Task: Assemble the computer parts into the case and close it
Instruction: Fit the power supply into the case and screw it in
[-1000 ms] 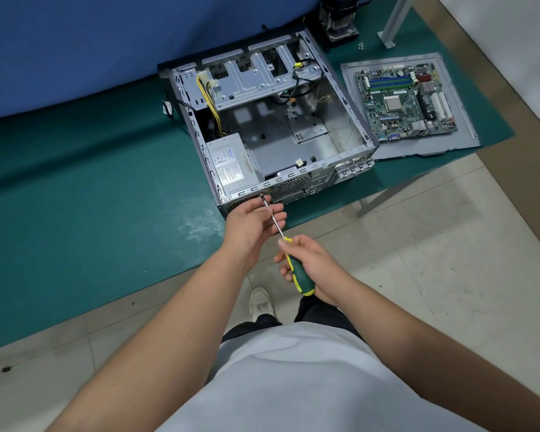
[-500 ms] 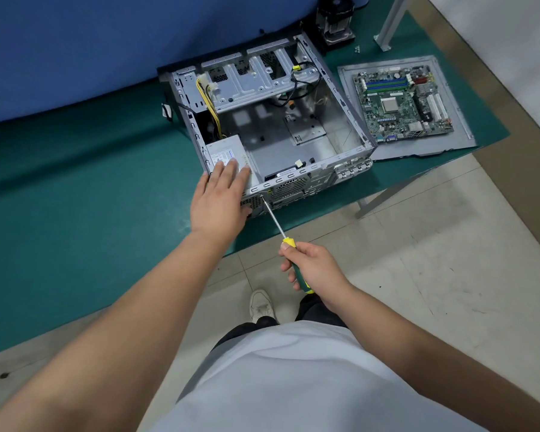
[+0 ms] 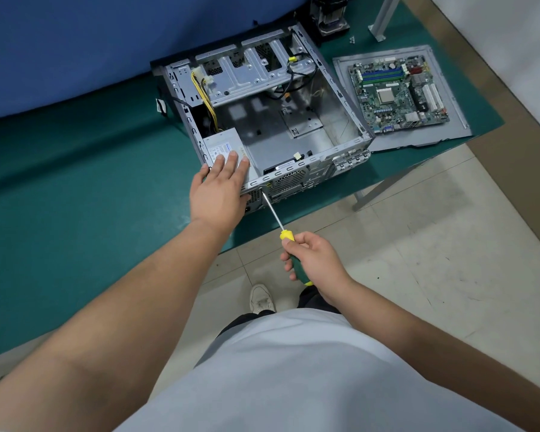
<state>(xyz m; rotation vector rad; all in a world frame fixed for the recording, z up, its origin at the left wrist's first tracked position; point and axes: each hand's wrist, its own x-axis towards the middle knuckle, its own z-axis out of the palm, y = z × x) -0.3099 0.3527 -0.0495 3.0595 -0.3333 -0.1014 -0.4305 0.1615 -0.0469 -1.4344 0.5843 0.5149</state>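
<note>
Left hand (image 3: 220, 190) flat, bracing heavy, rigid power supply (image 3: 225, 151) in case (image 3: 349, 104); right hand (image 3: 314, 263) gripping screwdriver (image 3: 273, 213) handle, tip at rear panel.

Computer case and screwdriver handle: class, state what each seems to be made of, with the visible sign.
Computer case: seemingly bare sheet metal, matte grey, with punched slots and folded edges. Screwdriver handle: probably plastic or rubber, green with yellow ends, smooth; its shaft looks like shiny steel.
</note>
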